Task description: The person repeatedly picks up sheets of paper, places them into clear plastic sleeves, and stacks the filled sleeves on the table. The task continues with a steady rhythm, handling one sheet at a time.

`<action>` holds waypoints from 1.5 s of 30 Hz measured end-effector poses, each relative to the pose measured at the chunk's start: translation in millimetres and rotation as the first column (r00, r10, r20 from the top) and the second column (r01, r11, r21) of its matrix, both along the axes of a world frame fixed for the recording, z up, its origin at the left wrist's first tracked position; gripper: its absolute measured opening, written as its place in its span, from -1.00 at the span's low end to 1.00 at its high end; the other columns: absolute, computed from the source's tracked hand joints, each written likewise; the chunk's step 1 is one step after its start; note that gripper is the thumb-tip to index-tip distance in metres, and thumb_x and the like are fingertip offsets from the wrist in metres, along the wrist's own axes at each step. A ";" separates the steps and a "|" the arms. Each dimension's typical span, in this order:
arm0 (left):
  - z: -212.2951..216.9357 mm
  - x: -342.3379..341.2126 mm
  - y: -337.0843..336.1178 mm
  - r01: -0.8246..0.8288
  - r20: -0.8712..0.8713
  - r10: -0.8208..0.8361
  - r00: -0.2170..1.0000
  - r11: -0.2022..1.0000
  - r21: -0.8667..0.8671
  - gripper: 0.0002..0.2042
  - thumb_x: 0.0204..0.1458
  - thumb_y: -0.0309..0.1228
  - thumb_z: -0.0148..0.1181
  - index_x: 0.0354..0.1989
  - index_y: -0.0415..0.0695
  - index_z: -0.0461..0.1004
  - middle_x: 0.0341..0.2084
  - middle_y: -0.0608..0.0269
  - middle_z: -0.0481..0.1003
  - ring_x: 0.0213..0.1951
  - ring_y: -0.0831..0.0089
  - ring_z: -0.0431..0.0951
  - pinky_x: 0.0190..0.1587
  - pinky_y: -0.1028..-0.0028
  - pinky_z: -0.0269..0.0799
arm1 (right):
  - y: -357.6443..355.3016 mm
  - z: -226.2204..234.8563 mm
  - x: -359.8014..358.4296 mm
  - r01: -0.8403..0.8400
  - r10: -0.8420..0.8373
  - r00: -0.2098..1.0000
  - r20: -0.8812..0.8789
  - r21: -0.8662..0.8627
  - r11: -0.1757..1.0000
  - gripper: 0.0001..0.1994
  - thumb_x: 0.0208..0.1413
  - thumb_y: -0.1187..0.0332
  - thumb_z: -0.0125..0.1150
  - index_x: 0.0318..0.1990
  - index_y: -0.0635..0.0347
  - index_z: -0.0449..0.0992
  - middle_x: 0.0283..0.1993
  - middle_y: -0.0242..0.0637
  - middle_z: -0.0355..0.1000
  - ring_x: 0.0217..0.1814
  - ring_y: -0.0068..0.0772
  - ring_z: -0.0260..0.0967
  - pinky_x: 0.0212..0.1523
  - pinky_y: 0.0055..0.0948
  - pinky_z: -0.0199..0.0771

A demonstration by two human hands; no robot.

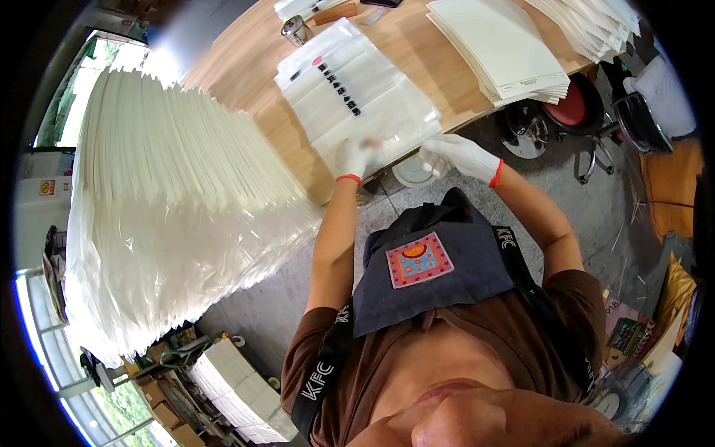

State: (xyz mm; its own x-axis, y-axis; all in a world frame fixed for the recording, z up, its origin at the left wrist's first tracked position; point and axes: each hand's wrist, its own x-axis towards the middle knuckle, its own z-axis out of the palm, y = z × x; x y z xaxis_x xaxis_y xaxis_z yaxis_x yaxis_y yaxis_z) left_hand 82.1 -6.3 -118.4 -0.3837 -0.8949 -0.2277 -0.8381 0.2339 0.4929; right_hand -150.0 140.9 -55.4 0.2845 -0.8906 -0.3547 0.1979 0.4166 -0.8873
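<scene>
Both my hands wear white gloves with red cuffs. A pile of clear plastic bags (387, 100) with dark printing down the middle lies flat on the wooden table (249, 56). My left hand (355, 158) is at the near left corner of the pile, its fingers curled on a plastic bag; the fingertips are partly blurred. Just off the table's front edge, beside the near right corner of the pile, my right hand (458, 156) has its fingers drawn together. What they pinch, if anything, is too small to make out.
Tall on the left stands a large stack of whitish sheets (179, 149) in clear plastic. Cream boards (495, 45) lie at the table's right, with more white sheets (585, 26) beyond. A metal cup (296, 31) stands behind the bags. A stool with a red seat (570, 104) is at the right.
</scene>
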 end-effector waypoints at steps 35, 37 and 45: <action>71.2 -71.7 48.2 0.197 -0.528 -0.295 0.796 0.952 -0.234 -0.79 0.15 -0.42 -0.05 -0.11 -0.16 0.44 -0.26 0.09 0.49 -0.19 0.28 0.48 -0.07 0.40 0.35 | -41.9 -4.8 -19.9 -0.323 -0.167 0.408 -0.897 -0.313 0.893 -0.79 0.03 0.32 0.03 -0.22 0.21 0.44 -0.14 -0.17 0.45 -0.14 -0.13 0.41 -0.17 -0.20 0.43; 62.0 -62.0 32.1 0.121 -0.541 -0.194 0.818 0.978 -0.168 -0.81 0.13 -0.45 -0.01 -0.12 -0.18 0.45 -0.27 0.12 0.50 -0.21 0.36 0.49 -0.10 0.44 0.36 | -22.9 -6.1 -74.6 -0.275 -0.296 -0.033 -0.954 -0.276 0.921 -0.78 -0.07 0.34 0.08 -0.23 0.15 0.43 -0.17 -0.19 0.42 -0.09 -0.17 0.39 -0.19 -0.20 0.44; 53.8 -129.9 12.7 0.361 -0.696 -0.149 0.703 0.917 0.169 -0.76 0.15 -0.48 -0.01 -0.02 -0.23 0.37 -0.21 0.22 0.51 -0.26 0.53 0.48 -0.29 0.55 0.42 | 2.8 -27.7 -200.6 -0.484 -0.588 -0.307 -0.748 -0.409 0.773 -0.80 0.03 0.30 0.00 -0.17 0.05 0.40 -0.20 -0.34 0.42 -0.21 -0.29 0.46 -0.30 -0.29 0.52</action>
